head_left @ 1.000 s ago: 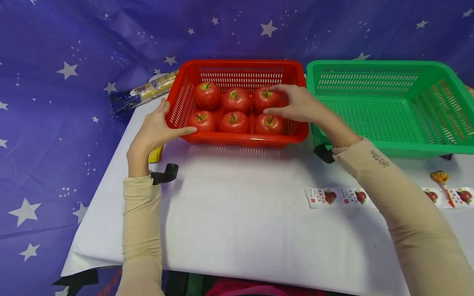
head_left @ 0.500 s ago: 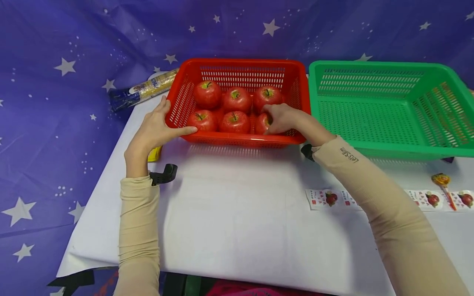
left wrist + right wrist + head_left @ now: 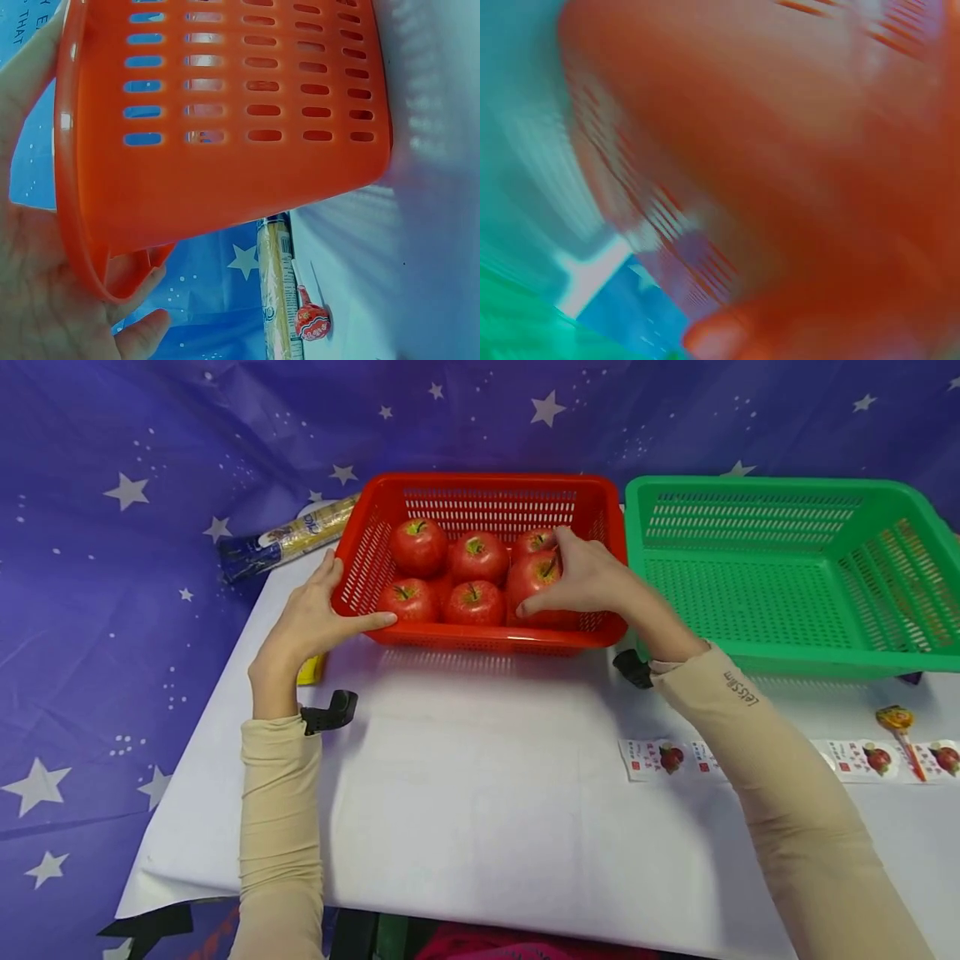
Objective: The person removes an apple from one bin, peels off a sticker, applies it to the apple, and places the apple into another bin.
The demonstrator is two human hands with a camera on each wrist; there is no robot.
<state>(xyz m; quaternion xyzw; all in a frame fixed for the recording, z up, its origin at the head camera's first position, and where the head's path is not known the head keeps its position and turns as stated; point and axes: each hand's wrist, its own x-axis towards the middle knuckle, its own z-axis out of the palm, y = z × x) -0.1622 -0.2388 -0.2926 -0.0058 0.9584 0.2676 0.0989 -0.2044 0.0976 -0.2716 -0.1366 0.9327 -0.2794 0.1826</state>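
In the head view a red plastic basket holds several red apples. My left hand grips its near left corner, thumb along the front rim and fingers at the left wall. The left wrist view shows that hand against the basket rim. My right hand reaches into the basket's right side and holds an apple between thumb and fingers. This apple sits higher than the others and partly covers the apple behind it. Motion blurs the right wrist view.
A green basket stands right of the red one. Nearer lie a strip of apple-printed labels and a lollipop. A pasta packet lies at the back left, and a red-wrapped lollipop shows in the left wrist view.
My right hand moved from the back right apple to the front right one, took hold of it and raised it a little. The left hand stays on the basket corner.
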